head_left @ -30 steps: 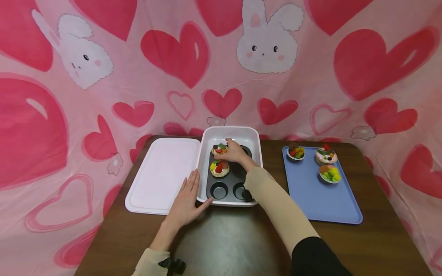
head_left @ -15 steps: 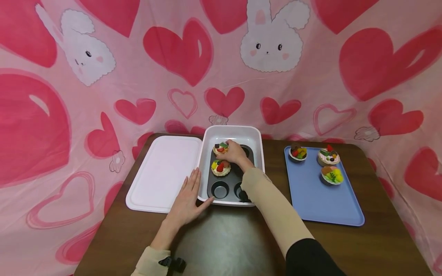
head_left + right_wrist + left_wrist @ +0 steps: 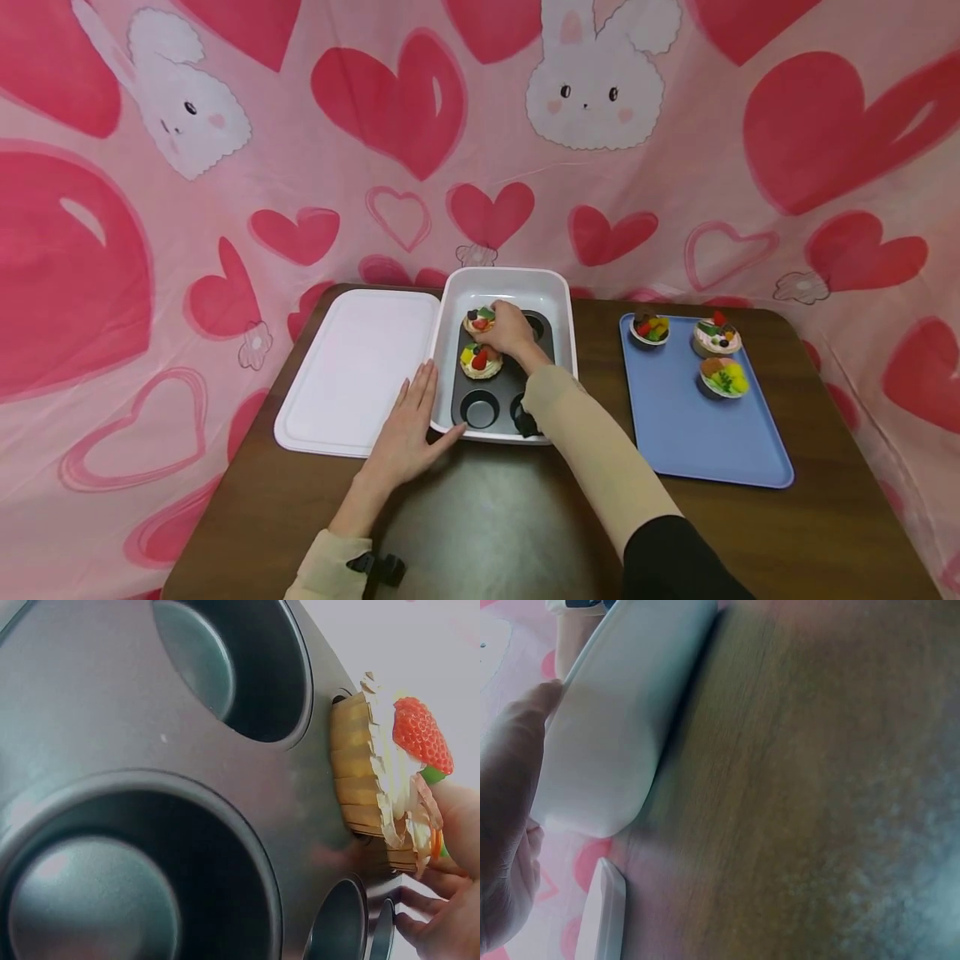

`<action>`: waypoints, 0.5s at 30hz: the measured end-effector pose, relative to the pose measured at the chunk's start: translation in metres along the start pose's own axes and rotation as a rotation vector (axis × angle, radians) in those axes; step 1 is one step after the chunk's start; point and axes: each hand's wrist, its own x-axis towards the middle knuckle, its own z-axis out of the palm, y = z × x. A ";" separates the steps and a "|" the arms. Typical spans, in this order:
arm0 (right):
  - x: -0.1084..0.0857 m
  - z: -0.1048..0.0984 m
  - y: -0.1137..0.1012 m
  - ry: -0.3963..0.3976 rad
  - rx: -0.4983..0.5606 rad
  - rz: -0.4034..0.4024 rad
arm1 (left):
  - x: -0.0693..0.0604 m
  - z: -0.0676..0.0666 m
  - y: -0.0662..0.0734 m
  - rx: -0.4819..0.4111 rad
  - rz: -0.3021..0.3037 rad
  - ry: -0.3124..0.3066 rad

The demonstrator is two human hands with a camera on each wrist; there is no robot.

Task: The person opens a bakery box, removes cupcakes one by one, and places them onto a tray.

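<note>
My right hand (image 3: 512, 332) grips a fruit tart (image 3: 478, 318) at the far left cup of a dark muffin pan (image 3: 501, 385). A second fruit tart (image 3: 481, 362), topped with a strawberry, sits in the middle left cup; the right wrist view shows its pleated case (image 3: 356, 769) standing above the pan. The pan lies inside a deep white container (image 3: 459, 287). My left hand (image 3: 405, 433) rests at the container's near left corner with straight fingers. In the left wrist view, its thumb touches the container's rim.
A flat white lid (image 3: 352, 375) lies left of the container. To the right is a blue tray (image 3: 712, 442) bearing a dark fruit cup (image 3: 648, 329), a pink-cream tart (image 3: 716, 337) and a yellow-topped fruit cup (image 3: 722, 378). A pink heart-printed cloth (image 3: 390, 108) hangs behind the table.
The head view has shifted slightly. My right hand stays at the far tart, and my left hand keeps its place on the container. No object has visibly changed place.
</note>
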 end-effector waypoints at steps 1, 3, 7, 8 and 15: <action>-0.002 -0.002 -0.002 -0.001 -0.016 -0.010 | 0.000 0.000 0.000 0.000 0.003 0.003; -0.004 -0.005 -0.006 0.001 -0.045 -0.038 | 0.001 -0.001 0.000 -0.002 0.009 0.008; -0.015 -0.015 -0.014 0.006 -0.043 -0.103 | 0.003 -0.001 0.000 -0.009 0.013 0.008; -0.019 -0.019 -0.017 0.008 -0.032 -0.117 | 0.003 0.000 0.000 -0.010 0.011 0.006; -0.025 -0.031 -0.009 0.093 0.086 -0.235 | 0.001 -0.001 -0.001 -0.025 0.002 0.005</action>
